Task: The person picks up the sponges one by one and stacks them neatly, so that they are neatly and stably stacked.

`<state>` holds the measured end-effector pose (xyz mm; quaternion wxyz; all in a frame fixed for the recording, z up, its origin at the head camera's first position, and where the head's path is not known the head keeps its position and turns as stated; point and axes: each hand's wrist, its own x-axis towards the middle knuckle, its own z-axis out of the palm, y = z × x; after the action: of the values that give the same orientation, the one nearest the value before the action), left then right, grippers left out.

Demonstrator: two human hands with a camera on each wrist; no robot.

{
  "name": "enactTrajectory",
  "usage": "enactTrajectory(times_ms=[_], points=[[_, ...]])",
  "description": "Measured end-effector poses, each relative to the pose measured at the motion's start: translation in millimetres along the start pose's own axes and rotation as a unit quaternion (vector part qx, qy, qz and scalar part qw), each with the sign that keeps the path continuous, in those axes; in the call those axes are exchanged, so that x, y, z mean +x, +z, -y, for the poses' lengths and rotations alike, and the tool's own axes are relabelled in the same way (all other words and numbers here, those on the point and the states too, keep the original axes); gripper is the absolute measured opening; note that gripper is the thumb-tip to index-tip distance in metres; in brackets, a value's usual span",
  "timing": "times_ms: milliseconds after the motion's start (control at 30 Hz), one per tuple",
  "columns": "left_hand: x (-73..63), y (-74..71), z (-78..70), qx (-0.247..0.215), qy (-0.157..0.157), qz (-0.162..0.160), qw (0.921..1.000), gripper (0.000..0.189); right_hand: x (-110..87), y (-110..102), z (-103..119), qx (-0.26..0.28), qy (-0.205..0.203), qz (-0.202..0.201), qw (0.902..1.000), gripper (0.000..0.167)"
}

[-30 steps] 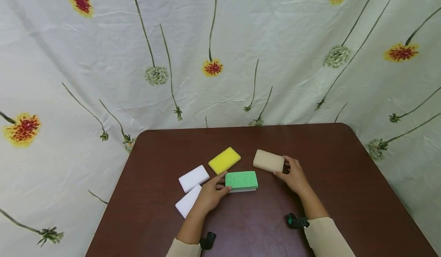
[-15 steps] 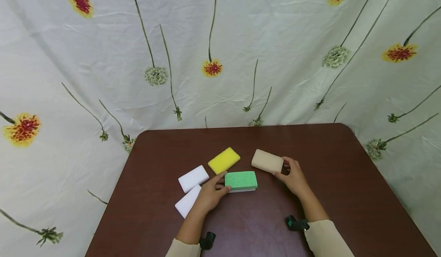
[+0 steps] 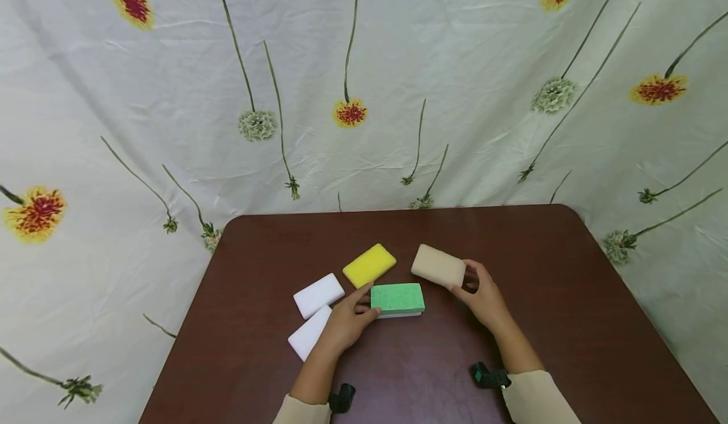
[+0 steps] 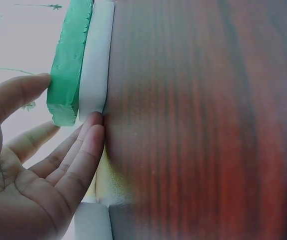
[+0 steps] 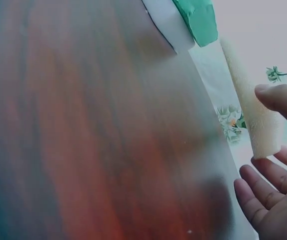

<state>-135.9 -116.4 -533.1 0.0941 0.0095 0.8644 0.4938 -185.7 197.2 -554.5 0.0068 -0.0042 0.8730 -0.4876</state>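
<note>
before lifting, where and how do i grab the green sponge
Probably pinch the green sponge by its long edges at the right end, from that side: the left hand occupies its left end, and the white block beneath raises those edges.

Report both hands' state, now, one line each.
Left hand: closed, pinching the end of the green block, atop a white block.
Right hand: closed, holding the beige block off the table.

Room type can't be told; looks indoor. Dark red-brown wood-grain table (image 3: 569, 323), with a creased white cloth (image 3: 466, 51) printed with long-stemmed flowers (image 3: 133, 2) hanging behind it and along both sides, filling the whole background.
</note>
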Motion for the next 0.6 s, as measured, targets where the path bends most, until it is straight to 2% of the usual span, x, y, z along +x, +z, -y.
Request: enactTrajectory(times_ms=[200, 600], points=[[1.9, 0.4, 2.1, -0.004, 0.0, 0.004, 1.0, 0.065, -6.9, 3.2, 5.0, 0.028, -0.024, 0.009, 0.9993, 0.074], [2.8, 0.9, 3.2, -0.018, -0.006, 0.001, 0.9998, 0.067, -17.8, 9.3, 19.1, 0.033, -0.055, 0.018, 0.9978, 0.073]])
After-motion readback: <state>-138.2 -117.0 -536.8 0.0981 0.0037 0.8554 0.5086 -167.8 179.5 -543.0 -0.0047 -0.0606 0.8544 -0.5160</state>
